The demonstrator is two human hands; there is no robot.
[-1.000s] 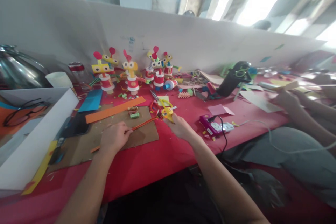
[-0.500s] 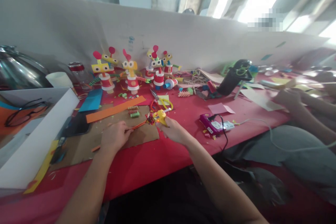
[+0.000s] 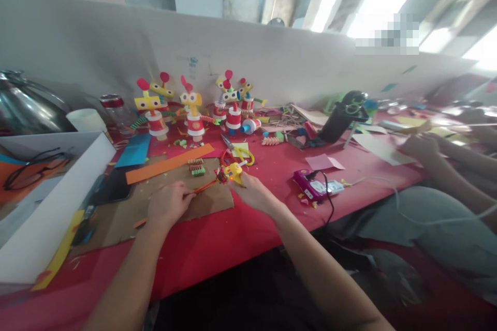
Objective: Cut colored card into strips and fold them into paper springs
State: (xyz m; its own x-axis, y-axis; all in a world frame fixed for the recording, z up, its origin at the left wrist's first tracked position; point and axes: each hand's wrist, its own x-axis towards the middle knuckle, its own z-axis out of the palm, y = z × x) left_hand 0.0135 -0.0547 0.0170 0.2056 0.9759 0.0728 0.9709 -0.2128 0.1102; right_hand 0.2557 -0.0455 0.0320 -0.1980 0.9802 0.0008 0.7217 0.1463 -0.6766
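My left hand (image 3: 171, 204) is closed over the cardboard mat, its fingertips pinching a thin orange paper strip (image 3: 205, 186). The strip stretches right towards a small yellow hand-held device (image 3: 235, 174) with a glowing orange light. My right hand (image 3: 250, 190) is wrapped around that device. At the device's left end sits a small red piece (image 3: 221, 175); whether the strip joins it I cannot tell. Just behind lie folded paper springs (image 3: 196, 167) and yellow-and-red scissors (image 3: 237, 153). A wide orange paper strip (image 3: 171, 163) rests across the cardboard mat (image 3: 213, 200).
Several paper-cup figures (image 3: 193, 122) stand along the white partition. On the left are a white box (image 3: 58, 217) with glasses, a phone (image 3: 112, 191), and a steel jug (image 3: 29, 106). A purple power strip (image 3: 306, 184) with cables lies right. Another person's hands (image 3: 423, 149) work at far right.
The view has shifted slightly. Both hands keep nearly the same places, with the orange strip and the yellow device still held.
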